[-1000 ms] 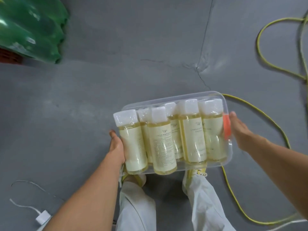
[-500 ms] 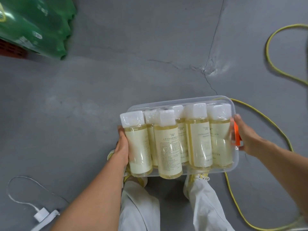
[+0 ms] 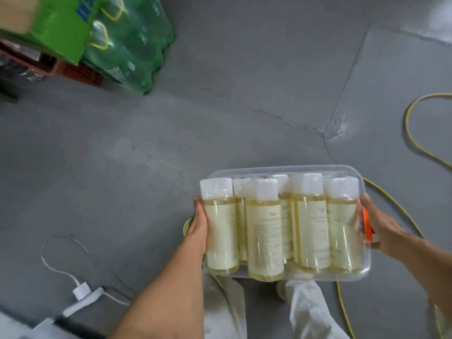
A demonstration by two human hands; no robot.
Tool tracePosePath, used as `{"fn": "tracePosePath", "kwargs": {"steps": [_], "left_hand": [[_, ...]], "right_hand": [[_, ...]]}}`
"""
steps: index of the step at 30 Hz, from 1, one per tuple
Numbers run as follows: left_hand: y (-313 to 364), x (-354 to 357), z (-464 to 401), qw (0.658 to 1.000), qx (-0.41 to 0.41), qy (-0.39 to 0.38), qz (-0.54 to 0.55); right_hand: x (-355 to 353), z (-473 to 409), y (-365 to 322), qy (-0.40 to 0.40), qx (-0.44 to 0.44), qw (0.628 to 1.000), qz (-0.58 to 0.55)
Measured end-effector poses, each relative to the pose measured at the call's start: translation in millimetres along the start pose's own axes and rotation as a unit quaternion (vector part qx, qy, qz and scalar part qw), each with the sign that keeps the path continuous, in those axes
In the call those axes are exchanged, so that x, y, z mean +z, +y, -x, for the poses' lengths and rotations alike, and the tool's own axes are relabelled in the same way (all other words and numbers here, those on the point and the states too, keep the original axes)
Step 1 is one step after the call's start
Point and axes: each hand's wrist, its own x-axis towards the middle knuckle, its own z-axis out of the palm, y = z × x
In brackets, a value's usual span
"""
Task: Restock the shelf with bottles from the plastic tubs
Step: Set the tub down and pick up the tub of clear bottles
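- Green shrink-wrapped pack [image 3: 127,42] at top left, sitting on a red crate [image 3: 78,73], with a green carton [image 3: 61,25] beside it.
- White charger [image 3: 82,291] with its thin cord lies on the grey floor [image 3: 220,106] at lower left.
- Left hand [image 3: 199,228] presses flat against the left end of the tub [image 3: 281,171], fingers fairly straight alongside the outermost bottle; whether they curl under the tub cannot be told.
- The clear tub is carried above the floor, in front of the person's pale trousers [image 3: 308,311].
- Bottles [image 3: 264,231] of pale yellow liquid with white caps lie side by side in the tub, caps pointing away.
- Right hand [image 3: 384,228] grips the tub's right end at an orange clip [image 3: 367,227], thumb over the rim.
- Yellow cable [image 3: 411,133] loops across the floor at right, passing under the tub.
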Motion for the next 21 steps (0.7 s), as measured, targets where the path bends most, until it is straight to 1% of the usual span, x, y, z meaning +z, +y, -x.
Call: {"fn": "tracePosePath", "kwargs": {"steps": [5, 8, 11, 15, 18, 21], "left_hand": [[-1.1, -55.7, 55.2, 0.998, 0.018, 0.012, 0.051], [-8.5, -92.7, 96.7, 0.995, 0.01, 0.02, 0.101], [-21.4, -131.4, 133.9, 0.985, 0.008, 0.033, 0.167], [-32.1, -186.3, 186.4, 0.969, -0.014, 0.037, 0.245], [-36.3, -214.8, 205.5, 0.959, -0.025, 0.033, 0.281], [-37.1, -261.4, 228.0, 0.951, -0.043, 0.031, 0.305]], "right_hand": [[1.2, 80.4, -33.2, -0.002, -0.023, 0.999, 0.024], [7.6, 138.0, -59.0, -0.009, -0.052, 0.997, 0.053], [12.9, 193.8, -80.1, -0.013, -0.089, 0.992, 0.087], [28.1, 269.1, -113.2, -0.042, -0.128, 0.983, 0.121], [39.8, 308.5, -131.3, -0.052, -0.152, 0.976, 0.145], [65.0, 356.4, -146.6, -0.064, -0.171, 0.967, 0.178]]}}
